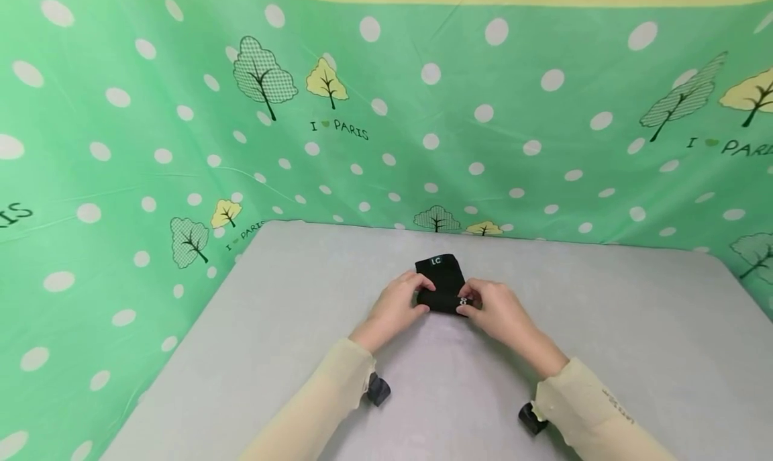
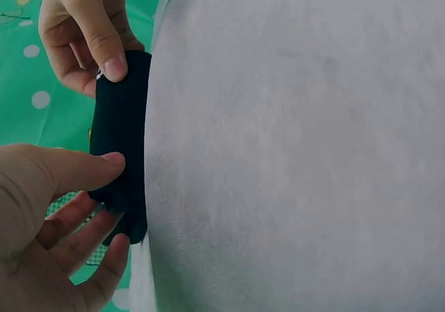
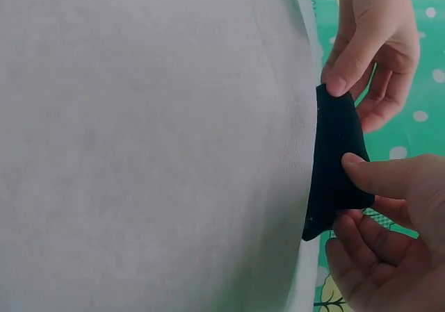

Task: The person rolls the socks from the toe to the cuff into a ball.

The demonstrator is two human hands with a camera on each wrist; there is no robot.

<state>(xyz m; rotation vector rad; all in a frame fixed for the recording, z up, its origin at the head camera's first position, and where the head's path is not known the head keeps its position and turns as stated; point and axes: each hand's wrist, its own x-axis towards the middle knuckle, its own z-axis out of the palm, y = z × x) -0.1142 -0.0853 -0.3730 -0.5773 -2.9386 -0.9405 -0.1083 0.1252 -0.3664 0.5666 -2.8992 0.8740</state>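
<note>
The black sock (image 1: pixel 442 285), folded small, lies on the grey table (image 1: pixel 604 327) between both hands. The left hand (image 1: pixel 395 308) pinches its near-left edge, thumb on top; the right hand (image 1: pixel 498 310) pinches the near-right edge. Beyond the fingertips hangs a green dotted cloth (image 1: pixel 423 112).

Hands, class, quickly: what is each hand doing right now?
Left hand: pinches the left end of the black folded cloth.
Right hand: pinches its right end.

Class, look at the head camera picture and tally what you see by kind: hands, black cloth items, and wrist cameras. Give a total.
Hands: 2 (left hand, right hand)
Black folded cloth: 1
Wrist cameras: 2 (left wrist camera, right wrist camera)
Total: 5
</note>
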